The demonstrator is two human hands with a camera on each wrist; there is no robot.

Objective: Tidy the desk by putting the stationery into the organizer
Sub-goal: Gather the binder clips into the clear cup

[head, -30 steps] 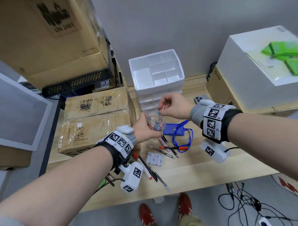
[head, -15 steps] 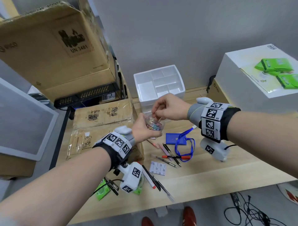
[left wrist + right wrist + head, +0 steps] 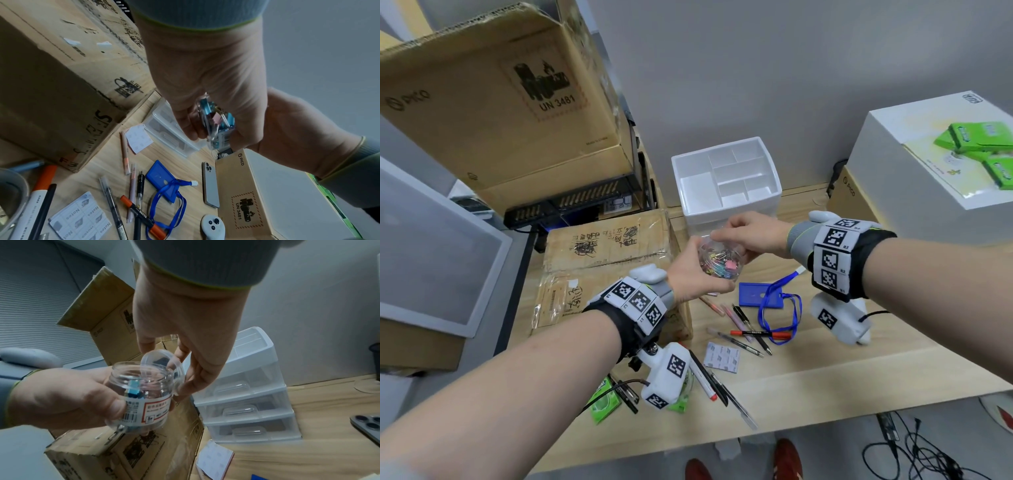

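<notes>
left hand [image 3: 61, 395] grips the clear jar [image 3: 141, 394] of clips, held up at 6 o'clock of the organizer [image 3: 726, 178]. right hand [image 3: 185, 331], which was dropping a clip in a second ago, now pinches the lid [image 3: 162, 365] tilted at its mouth. judgement: closing it, then storing.

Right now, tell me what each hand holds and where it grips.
Left hand grips the clear jar of clips round its body. Right hand holds the clear lid by its rim, tilted at the jar's mouth.
</notes>
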